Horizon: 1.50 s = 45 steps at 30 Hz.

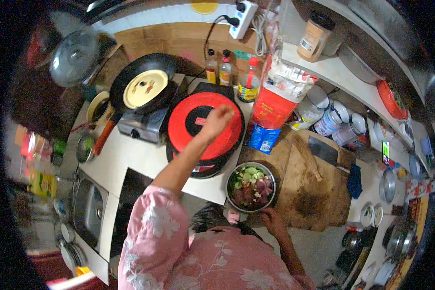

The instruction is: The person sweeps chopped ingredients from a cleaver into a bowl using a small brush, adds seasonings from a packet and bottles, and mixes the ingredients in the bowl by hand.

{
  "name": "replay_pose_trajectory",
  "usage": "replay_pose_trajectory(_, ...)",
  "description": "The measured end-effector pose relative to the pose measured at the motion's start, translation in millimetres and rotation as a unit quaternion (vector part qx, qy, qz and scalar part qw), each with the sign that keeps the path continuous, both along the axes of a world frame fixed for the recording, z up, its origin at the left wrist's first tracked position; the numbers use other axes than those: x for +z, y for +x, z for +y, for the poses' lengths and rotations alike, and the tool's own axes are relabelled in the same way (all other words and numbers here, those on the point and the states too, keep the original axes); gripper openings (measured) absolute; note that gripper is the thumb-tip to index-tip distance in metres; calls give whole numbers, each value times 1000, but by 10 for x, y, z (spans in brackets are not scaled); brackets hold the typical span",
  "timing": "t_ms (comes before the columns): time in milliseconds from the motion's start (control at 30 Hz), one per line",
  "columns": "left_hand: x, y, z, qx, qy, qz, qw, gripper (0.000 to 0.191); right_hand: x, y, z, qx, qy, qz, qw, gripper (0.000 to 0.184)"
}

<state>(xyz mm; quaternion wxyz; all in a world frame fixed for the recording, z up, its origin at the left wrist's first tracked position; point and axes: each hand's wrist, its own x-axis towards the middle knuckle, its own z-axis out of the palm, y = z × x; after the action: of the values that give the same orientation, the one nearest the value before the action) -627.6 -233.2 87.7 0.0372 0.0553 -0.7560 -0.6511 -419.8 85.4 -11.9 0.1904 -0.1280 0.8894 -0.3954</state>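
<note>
My left hand (220,120) is over the red round lid (183,136) of a black electric cooking appliance. Its fingers look curled; whether they touch the lid or hold anything is unclear. A steel bowl (227,195) of sliced green vegetable, dark reddish pieces that look like meat, and small pale bits rests at the left part of a wooden cutting board (293,185). Just below the bowl's near rim, my right hand (273,220) is at the board's near edge, its fingers dim and partly hidden. On the board lie a cleaver (322,149) and a brown dried fibrous bundle (308,156).
Left of the appliance, a black wok (117,85) holding a cream-coloured round lid (145,88) sits on a gas stove (145,127). Behind stand sauce bottles (249,81) and a red-and-white bag (275,105). A sink (88,210) is lower left; a shelf (293,52) overhangs the right.
</note>
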Motion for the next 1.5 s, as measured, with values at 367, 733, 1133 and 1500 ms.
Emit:
replay_pose_trajectory(367,-814,-3061,-46,3,-70,-20,997,32,16,-412,-559,-204,45,-2,978,22)
replay_pose_trajectory(733,411,-1978,-175,5,14,159,987,15,413,-621,-714,-182,31,22,982,21)
replay_pose_trajectory(1133,1558,688,552,-216,-431,244,841,22,2082,-1233,-273,-121,-336,153,921,26)
replay_pose_trajectory(1500,860,1889,1554,-218,-365,86,901,20,1774,-562,465,24,-189,185,964,25)
